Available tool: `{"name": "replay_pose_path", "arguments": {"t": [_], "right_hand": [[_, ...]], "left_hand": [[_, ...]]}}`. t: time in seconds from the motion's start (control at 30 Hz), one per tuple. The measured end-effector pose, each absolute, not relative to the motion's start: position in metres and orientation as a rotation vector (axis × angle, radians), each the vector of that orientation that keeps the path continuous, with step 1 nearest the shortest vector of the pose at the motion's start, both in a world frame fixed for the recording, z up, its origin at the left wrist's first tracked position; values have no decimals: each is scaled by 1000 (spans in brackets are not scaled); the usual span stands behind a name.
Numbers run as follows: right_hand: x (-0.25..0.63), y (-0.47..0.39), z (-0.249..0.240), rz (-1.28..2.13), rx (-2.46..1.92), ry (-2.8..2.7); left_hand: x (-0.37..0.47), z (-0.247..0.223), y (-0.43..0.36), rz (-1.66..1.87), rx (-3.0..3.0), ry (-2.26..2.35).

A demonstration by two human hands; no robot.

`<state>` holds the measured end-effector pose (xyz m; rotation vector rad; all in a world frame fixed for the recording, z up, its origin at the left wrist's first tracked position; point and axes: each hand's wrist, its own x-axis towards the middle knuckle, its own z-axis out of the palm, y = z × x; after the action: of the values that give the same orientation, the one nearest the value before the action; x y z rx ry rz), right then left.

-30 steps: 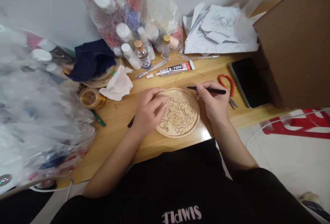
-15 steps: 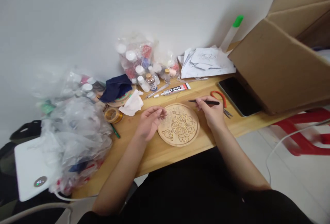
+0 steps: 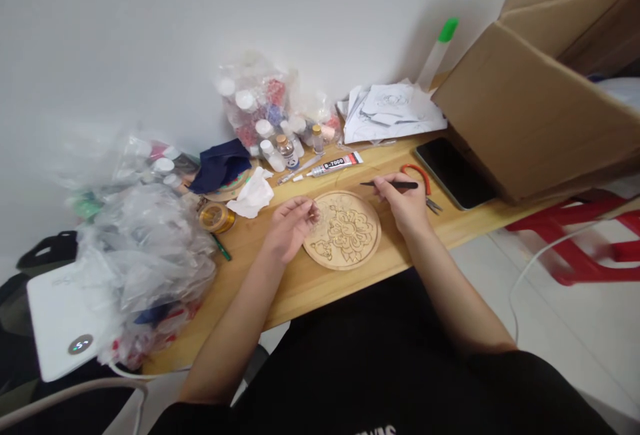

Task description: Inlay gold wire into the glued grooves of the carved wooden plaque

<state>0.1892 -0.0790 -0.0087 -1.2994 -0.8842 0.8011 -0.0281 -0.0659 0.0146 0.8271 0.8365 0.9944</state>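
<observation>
A round wooden plate (image 3: pixel 342 263) lies on the table, with a flower pattern outlined in gold wire (image 3: pixel 350 228) on its face. My left hand (image 3: pixel 289 227) is at the plate's left edge, thumb and fingertips pinched together; anything between them is too small to make out. Black tweezers (image 3: pixel 397 185) are gripped in my right hand (image 3: pixel 406 203), just beyond the plate's upper right edge, their tips pointing left. Close behind that hand rest orange-handled pliers (image 3: pixel 420 175). A spool of gold wire (image 3: pixel 216 217) sits left of my left hand.
Behind the plate lie a B-7000 glue tube (image 3: pixel 334 164), small bottles (image 3: pixel 287 151) and papers (image 3: pixel 395 115). On the right are a phone (image 3: pixel 455 173) and a cardboard box (image 3: pixel 540 115). Plastic bags (image 3: pixel 150 248), a white tissue (image 3: pixel 251 193) and a green pen (image 3: pixel 221 247) occupy the left.
The whole view has shifted slightly, so the table items appear a little higher and further left. Both hands keep nearly the same pose, and the tweezers stay in my right hand.
</observation>
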Motion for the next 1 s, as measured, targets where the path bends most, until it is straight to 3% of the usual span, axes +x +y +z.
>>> {"name": "replay_pose_path", "arguments": {"t": [0.37, 0.57, 0.73, 1.0], "right_hand": [[189, -81, -10, 782, -1352, -912], [183, -89, 0, 735, -1428, -974], [175, -105, 3, 630, -1489, -1226], [167, -113, -9, 576, -1468, -1294]], "left_hand": [[-27, 10, -61, 1003, 1170, 1026], [-30, 18, -60, 905, 1630, 1188], [-35, 6, -57, 777, 2605, 1022], [-38, -10, -57, 754, 2805, 981]]}}
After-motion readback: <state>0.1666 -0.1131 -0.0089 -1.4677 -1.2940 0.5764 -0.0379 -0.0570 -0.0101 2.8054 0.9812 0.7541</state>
